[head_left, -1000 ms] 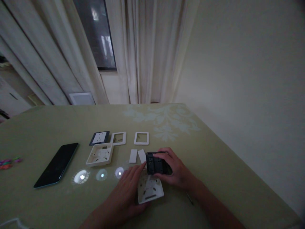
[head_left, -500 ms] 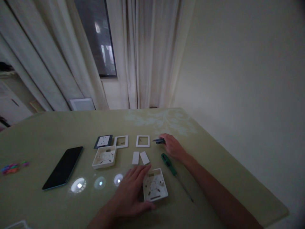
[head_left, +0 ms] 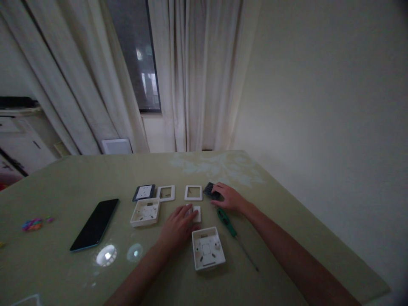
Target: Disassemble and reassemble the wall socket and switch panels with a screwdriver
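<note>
Resting flat, the left hand (head_left: 177, 225) covers white rocker plates (head_left: 196, 213); right hand (head_left: 230, 198) grips black module (head_left: 211, 190) beside screwdriver (head_left: 227, 221).

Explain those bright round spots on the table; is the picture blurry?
Head view: dim overall; the spots look like light reflected in the glossy table beside the phone. Same view: curtains bow from wide-lens distortion; fine detail is soft.

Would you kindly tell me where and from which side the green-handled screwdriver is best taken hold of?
I'd grip the screwdriver by its thick green handle, from above: it lies flat on the table, handle nearest the right hand, thin shaft pointing back toward the person.
</note>
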`<state>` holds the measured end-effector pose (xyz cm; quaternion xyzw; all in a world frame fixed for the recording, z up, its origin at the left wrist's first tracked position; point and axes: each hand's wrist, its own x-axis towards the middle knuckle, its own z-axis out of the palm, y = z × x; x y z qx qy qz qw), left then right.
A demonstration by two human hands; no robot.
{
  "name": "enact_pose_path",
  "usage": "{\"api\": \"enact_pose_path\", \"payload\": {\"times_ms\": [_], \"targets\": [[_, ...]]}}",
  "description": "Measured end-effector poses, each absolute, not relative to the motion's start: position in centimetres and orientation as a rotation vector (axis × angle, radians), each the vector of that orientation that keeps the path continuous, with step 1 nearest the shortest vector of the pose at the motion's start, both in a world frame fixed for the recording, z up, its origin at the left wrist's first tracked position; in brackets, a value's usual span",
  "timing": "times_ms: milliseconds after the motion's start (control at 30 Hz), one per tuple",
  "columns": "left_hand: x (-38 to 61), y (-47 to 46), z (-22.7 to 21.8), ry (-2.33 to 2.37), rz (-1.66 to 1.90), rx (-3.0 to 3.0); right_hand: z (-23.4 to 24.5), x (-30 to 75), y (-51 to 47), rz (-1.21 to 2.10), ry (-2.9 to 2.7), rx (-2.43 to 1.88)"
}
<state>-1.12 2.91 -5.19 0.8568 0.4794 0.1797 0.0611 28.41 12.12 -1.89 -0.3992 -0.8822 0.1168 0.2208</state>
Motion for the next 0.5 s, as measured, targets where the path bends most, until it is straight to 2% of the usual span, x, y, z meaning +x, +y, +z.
{"api": "enact_pose_path", "payload": {"times_ms": [300, 500], "targets": [[0.0, 6.3, -4.1, 1.391, 0.530, 2.614, -1.4, 28.2, 11.8, 0.407, -2.259, -1.216], [-0.2, 7.0, -3.8, 1.369, 0.578, 2.581, -1.2, 28.8, 6.7, 0.479, -2.060, -1.362]]}}
